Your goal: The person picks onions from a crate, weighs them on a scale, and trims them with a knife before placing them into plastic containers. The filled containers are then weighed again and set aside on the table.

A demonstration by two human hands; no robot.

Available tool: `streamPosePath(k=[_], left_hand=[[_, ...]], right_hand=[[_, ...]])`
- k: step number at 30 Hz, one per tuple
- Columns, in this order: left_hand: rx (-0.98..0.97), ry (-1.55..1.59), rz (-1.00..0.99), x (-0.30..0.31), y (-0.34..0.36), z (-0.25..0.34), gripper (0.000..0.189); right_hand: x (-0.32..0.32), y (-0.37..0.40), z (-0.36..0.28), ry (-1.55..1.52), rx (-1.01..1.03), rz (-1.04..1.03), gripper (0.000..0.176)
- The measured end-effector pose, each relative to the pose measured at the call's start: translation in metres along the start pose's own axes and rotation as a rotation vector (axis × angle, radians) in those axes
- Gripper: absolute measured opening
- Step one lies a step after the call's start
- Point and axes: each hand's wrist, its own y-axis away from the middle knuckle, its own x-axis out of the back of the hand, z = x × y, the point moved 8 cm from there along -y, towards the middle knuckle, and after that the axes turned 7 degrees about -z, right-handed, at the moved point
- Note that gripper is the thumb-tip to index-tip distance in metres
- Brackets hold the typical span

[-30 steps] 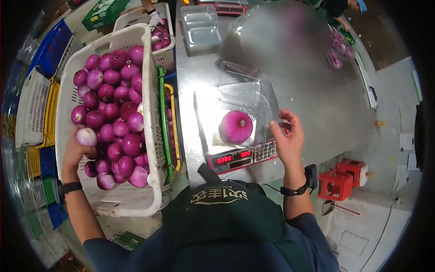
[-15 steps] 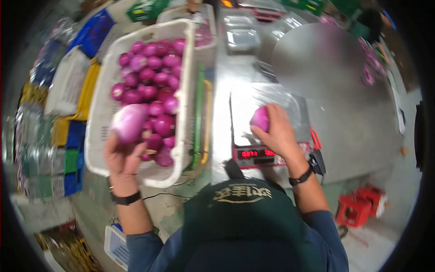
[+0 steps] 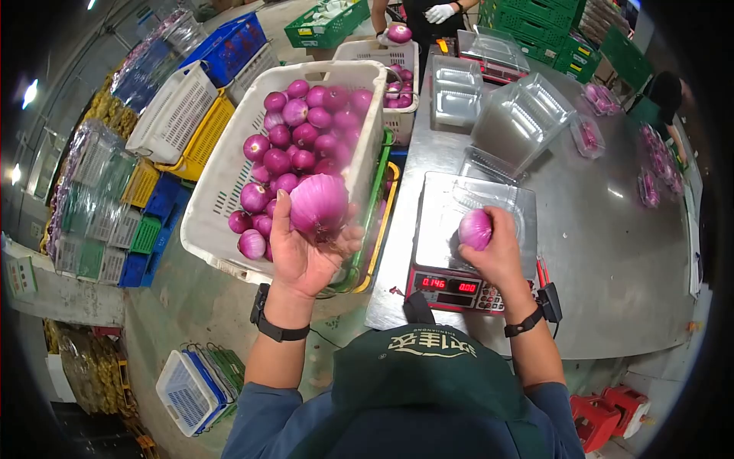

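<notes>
My left hand (image 3: pixel 300 264) is closed around the underside of a large red onion (image 3: pixel 319 203), raised near the right side of a white crate (image 3: pixel 222 187). Many smaller red onions (image 3: pixel 294 115) fill that crate. On the other side, my right hand (image 3: pixel 501 252) grips a second red onion (image 3: pixel 475 229) over the platform of a digital scale (image 3: pixel 428 298). Red digits on its display read 0.146 and 0.00. Clear plastic shows on the platform beside this onion.
Stacked clear plastic trays (image 3: pixel 524 118) stand behind the scale on the metal table (image 3: pixel 612 268). Filled packs (image 3: pixel 659 157) lie at its far right. Another person (image 3: pixel 436 23), wearing a white glove, works at the back. Stacked crates (image 3: pixel 187 115) line the left.
My left hand has brought its onion up and rightward, away from the crate's front left. My right hand still holds its onion over the scale. The view has shifted and tilted upward.
</notes>
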Motion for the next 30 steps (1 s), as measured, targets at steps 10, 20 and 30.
streamPosePath(k=[10, 20, 30], left_hand=[[-0.006, -0.18, 0.154, -0.021, -0.002, -0.072, 0.067], [0.267, -0.199, -0.102, -0.052, -0.009, -0.159, 0.076], [0.492, 0.058, -0.03, -0.048, -0.002, -0.211, 0.075]], right_hand=[[0.088, 0.049, 0.047, 0.065, 0.074, 0.268, 0.034], [0.08, 0.145, 0.254, 0.471, -0.684, 0.0, 0.042], [0.098, 0.192, 0.226, -0.263, -0.595, 0.362, 0.03]])
